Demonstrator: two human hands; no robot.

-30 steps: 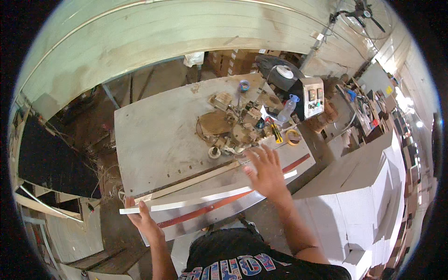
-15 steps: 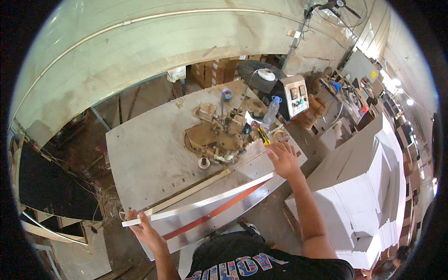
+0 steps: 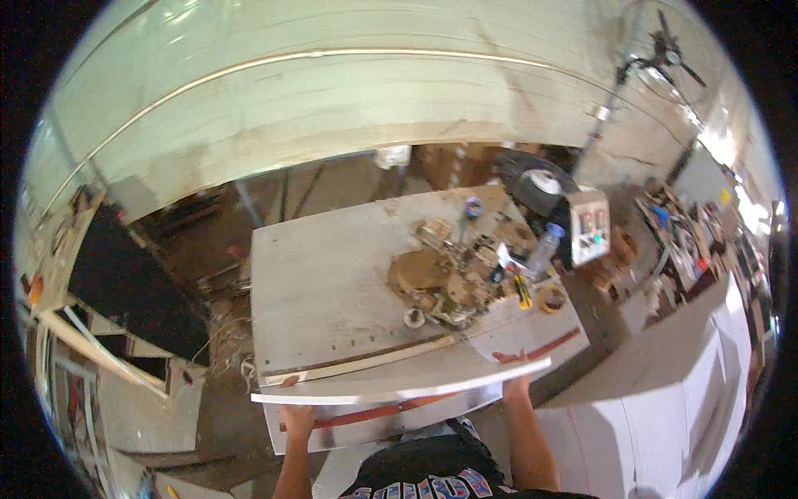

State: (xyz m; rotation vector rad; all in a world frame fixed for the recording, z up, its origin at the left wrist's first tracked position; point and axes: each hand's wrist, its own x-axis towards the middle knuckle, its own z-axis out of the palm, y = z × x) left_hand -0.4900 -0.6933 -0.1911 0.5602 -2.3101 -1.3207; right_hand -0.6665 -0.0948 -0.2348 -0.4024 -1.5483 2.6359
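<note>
A long, narrow-edged white board (image 3: pixel 399 392) is held level across the near side of the machine table (image 3: pixel 312 274). My left hand (image 3: pixel 298 414) grips it near its left end, fingers showing beyond the far edge. Toward the right end, my right hand (image 3: pixel 516 382) is closed round the board the same way. Behind the board lies a pale wooden strip (image 3: pixel 366 358) on the tabletop. A reddish strip (image 3: pixel 357 416) runs along the table's near side, partly hidden by the board.
Dusty machine parts (image 3: pixel 424 274) stand mid-table. Right of them are a yellow-handled cutter (image 3: pixel 522 293), a tape roll (image 3: pixel 550 298), a plastic bottle (image 3: pixel 545 249) and a control box (image 3: pixel 590 229). Large white panels (image 3: pixel 648 424) stack at my right; a black panel (image 3: pixel 137 279) stands left.
My right hand has gone from lying spread at the board's far right end to gripping it. The board has turned more level and come nearer me. The view has shifted.
</note>
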